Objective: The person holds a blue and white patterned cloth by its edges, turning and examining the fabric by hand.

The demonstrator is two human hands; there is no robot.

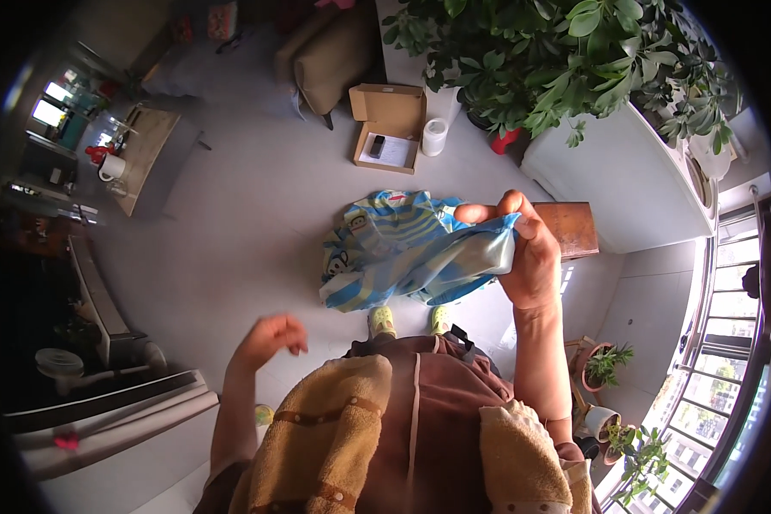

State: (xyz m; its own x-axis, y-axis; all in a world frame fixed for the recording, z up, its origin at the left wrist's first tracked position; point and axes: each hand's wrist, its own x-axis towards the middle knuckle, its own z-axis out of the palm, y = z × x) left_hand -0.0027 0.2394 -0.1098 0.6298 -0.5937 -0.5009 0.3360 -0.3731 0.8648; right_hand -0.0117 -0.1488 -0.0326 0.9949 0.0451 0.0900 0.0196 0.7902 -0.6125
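Note:
My right hand (pixel 531 257) is raised at the right and pinches an edge of a blue and yellow-green striped cloth (pixel 394 244) between thumb and fingers. From there the cloth drapes down to the left, in loose folds, over the floor in front of my feet. Cartoon figures are printed on its left part. What kind of item it is, I cannot make out. At the lower left, my left hand (pixel 270 338) hangs apart from the cloth, its fingers curled in with nothing visible in them.
Beyond the cloth lies an opened cardboard box (pixel 390 128) beside a white cylindrical container (pixel 434 137). A wooden stool (pixel 570 229) stands right of my hand, near a white cabinet (pixel 617 180). Large leafy plants (pixel 565 60) overhang the upper right. My yellow-green shoes (pixel 382 321) are below.

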